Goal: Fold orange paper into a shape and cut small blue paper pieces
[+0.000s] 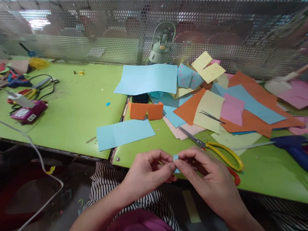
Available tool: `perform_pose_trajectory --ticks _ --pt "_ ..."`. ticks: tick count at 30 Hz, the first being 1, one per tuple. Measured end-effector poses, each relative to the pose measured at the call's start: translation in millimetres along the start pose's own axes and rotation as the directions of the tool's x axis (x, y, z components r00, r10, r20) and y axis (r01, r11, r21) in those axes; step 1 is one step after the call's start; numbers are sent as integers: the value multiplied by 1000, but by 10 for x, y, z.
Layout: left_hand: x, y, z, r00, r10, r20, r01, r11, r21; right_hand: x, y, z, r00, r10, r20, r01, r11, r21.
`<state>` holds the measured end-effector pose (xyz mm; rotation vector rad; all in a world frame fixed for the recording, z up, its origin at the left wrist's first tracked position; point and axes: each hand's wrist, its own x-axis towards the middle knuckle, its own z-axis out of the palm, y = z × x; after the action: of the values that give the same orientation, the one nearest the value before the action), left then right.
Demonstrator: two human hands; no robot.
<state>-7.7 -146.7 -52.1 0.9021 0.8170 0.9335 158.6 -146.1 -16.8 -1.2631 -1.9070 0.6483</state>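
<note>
Between my fingertips, just over the table's front edge, is a small piece of light blue paper (176, 163). My left hand (150, 171) pinches it from the left, thumb against fingers. From the other side my right hand (203, 172) grips it the same way; the fingers hide most of the piece. Scissors (213, 148) with yellow and orange handles lie right behind my right hand. A light blue paper strip (125, 134) rests flat beyond my left hand, and a folded orange paper piece (146, 110) stands behind it.
Coloured paper sheets (250, 103) heap up on the right, with tweezers (212, 117) on top. A blue glue gun (294, 151) lies at the right edge. A grey-green bottle (161, 46) stands by the perforated metal screen (82, 39). A purple box (29, 112) sits left, near a white cable (35, 151).
</note>
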Motion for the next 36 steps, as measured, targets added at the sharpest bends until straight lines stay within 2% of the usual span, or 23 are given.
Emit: perform_pose_trajectory --ticks 5,15,18,22,29,36 --pt "11 -24 9 1000 6 -5 -6 999 43 32 -14 -5 999 54 6 -55 997 53" --pt "-8 -25 37 998 53 -18 -50 987 151 32 49 1 995 85 56 -92 985 144" --pt "0 -19 43 998 50 -31 -43 982 184 21 51 -10 983 173 63 -182 965 187" --pt "4 -4 42 999 38 -38 -30 982 186 -1 11 -22 942 330 68 -336 907 255" --pt "4 -14 27 999 32 -29 -27 986 167 11 -145 9 946 322 23 -316 908 275" --pt "3 -38 26 999 36 -24 -32 985 167 -26 -78 20 957 292 5 -284 927 243"
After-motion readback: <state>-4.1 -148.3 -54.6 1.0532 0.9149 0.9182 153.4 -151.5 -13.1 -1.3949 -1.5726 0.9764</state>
